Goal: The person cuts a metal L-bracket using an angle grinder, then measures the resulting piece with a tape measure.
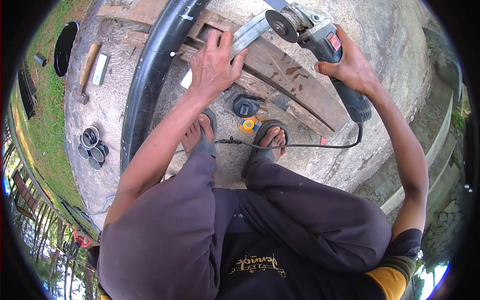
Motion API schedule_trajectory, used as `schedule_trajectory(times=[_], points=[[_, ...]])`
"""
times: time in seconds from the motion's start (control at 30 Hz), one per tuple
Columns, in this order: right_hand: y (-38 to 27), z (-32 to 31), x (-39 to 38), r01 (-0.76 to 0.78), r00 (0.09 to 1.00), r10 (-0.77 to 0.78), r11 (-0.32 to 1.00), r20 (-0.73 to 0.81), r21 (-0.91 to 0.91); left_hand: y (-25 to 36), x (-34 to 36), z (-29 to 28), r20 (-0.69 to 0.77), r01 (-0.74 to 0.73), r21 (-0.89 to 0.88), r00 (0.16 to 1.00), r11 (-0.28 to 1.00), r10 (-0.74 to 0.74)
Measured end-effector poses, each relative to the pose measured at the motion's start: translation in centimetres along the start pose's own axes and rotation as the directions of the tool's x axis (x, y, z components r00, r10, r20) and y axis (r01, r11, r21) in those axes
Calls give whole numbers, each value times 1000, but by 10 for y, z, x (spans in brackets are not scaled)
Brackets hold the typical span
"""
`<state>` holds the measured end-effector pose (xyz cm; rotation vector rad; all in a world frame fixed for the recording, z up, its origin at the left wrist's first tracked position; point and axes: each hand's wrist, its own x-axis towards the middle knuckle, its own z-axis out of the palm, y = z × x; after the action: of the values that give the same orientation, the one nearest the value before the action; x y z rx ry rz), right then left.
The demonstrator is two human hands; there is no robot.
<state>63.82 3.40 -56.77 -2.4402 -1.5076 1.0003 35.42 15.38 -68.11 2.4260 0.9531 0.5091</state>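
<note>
My right hand (352, 65) is wrapped round the dark body of an angle grinder (325, 47), which slants up and to the left. Its thin cutting disc (281, 25) stands close to the far end of a silvery metal bar (250, 33); I cannot tell whether they touch. My left hand (214, 62) grips the near end of that bar, thumb along its right side, pressing it over wooden planks (285, 67). Below the planks, a dark tape measure (246, 105) and an orange-yellow roll of tape (248, 125) lie between my sandalled feet.
A thick black pipe (150, 75) curves past my left forearm. Farther left lie a hammer (87, 70), a small pale block (100, 69), several short pipe pieces (92, 147) and a black bucket (65, 47). The grinder's cable (310, 145) crosses over my right foot.
</note>
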Motion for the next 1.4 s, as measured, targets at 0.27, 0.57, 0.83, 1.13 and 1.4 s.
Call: schedule_trajectory(times=[0.27,0.57,0.83,1.13,1.4], points=[[3,14,6,-64,998,64,998,17,10,2,1,-2,2,-55,140,998,989,55],[-8,17,1,-62,998,62,998,18,-2,4,2,-5,-25,-89,155,995,984,94],[1,17,5,-45,999,45,999,-13,23,2,1,-1,1,-40,80,999,996,40],[-2,16,1,-24,999,24,1000,-26,7,-1,1,0,-17,-97,123,995,988,100],[-5,12,2,-75,997,73,996,39,42,1,5,-1,-9,-106,128,994,986,108]])
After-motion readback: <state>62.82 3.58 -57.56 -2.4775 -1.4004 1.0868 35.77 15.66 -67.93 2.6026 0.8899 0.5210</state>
